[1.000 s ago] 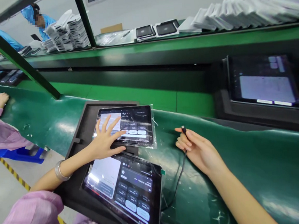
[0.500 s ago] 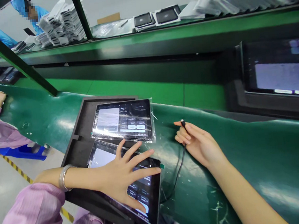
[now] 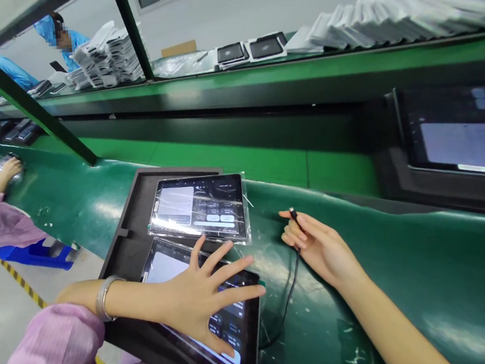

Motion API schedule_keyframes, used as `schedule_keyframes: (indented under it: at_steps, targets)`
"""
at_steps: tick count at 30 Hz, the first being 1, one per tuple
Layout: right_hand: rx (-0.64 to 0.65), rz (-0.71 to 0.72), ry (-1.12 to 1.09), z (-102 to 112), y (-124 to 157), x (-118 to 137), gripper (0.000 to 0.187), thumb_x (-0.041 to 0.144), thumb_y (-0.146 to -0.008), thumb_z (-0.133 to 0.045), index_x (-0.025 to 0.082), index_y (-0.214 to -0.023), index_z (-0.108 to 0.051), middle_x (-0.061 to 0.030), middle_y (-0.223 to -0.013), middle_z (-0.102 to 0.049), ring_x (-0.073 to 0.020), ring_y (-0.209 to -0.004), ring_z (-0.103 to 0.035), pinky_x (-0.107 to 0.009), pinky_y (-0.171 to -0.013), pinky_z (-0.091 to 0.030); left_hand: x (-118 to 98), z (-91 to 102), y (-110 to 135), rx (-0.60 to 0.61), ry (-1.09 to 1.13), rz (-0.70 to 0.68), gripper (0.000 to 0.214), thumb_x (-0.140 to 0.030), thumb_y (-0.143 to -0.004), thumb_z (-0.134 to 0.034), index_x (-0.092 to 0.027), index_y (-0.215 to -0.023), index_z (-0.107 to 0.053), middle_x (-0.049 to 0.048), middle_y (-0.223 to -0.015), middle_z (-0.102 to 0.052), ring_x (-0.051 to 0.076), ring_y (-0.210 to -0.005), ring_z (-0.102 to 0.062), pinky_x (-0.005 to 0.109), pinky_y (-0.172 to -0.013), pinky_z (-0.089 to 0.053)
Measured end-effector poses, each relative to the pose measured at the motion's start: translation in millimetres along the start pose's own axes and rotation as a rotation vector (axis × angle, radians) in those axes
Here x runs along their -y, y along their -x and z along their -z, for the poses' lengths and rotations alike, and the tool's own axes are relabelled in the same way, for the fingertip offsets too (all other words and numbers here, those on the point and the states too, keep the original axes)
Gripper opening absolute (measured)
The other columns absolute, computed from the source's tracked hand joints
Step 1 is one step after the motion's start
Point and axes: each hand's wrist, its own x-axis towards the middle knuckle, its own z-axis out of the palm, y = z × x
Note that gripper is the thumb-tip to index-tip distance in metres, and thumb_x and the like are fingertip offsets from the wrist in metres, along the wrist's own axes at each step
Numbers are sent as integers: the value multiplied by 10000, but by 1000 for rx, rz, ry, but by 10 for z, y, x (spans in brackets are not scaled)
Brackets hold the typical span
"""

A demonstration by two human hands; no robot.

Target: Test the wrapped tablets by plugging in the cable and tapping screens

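Observation:
My left hand [image 3: 202,299] lies open with fingers spread on the lit screen of the near tablet [image 3: 238,329], which rests in a black foam tray [image 3: 122,238]. A second lit tablet [image 3: 198,208] in a clear plastic sleeve sits just beyond it in the same tray. My right hand [image 3: 316,246] rests on the green belt [image 3: 404,281] to the right of the tablets, fingers closed on the plug of a black cable [image 3: 290,297] that trails back toward me.
Another lit tablet [image 3: 459,140] sits in a black tray at the right. A raised green shelf [image 3: 258,73] carries stacks of white packs [image 3: 381,19] and boxed tablets [image 3: 252,50]. A co-worker's hand [image 3: 6,171] works at far left; a blue-clad person [image 3: 62,36] stands behind.
My left hand has moved from the far tablet's screen down onto the near tablet and stayed there. My right hand keeps hold of the cable plug almost unmoved.

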Motion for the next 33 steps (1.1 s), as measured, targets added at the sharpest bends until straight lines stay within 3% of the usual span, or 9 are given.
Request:
schedule_keyframes:
  at_steps: [5, 11, 17, 27, 33]
  targets:
    - [1, -5, 11, 1, 3, 13, 320, 365, -911, -777, 129, -1127, -775, 28, -667, -303, -109, -612, -266, -234, -583, -394, 48, 78, -99, 5, 5, 13, 1166, -779, -711, -751, -271, -1636, -255, 177, -1723, -120, 524, -1563, -53, 852, -1138, 11]
    - [-4, -15, 2, 9, 5, 18, 316, 364, -907, -782, 133, -1123, -779, 28, -673, -310, -106, -608, -268, -239, -584, -396, 340, 169, -250, -203, -80, 242, 822, -790, -796, -643, -189, -1348, -541, 178, -1654, -339, 475, -1564, -112, 794, -1192, 55]
    - [-4, -27, -7, 2, 5, 26, 304, 376, -907, -786, 147, -1108, -783, 26, -671, -318, -110, -605, -277, -250, -587, -395, 495, 114, -243, -168, -152, 246, 580, -692, -936, -537, -188, -1219, -590, 116, -1595, -456, 393, -1521, -282, 702, -1238, 133]
    - [8, -7, 18, 19, -5, -3, 300, 358, -925, -759, 140, -1130, -777, 25, -670, -315, -119, -616, -269, -260, -593, -388, 501, 134, -244, -141, -181, 232, 591, -706, -967, -480, -182, -1215, -594, 115, -1622, -423, 387, -1529, -281, 711, -1245, 96]
    - [12, 5, 42, 2, -2, 13, 274, 348, -931, -745, 155, -1123, -780, 22, -673, -312, -130, -619, -261, -270, -593, -385, 412, 213, -204, -125, -117, 178, 621, -694, -959, -512, -202, -1330, -590, 118, -1641, -396, 381, -1568, -208, 720, -1248, -7]
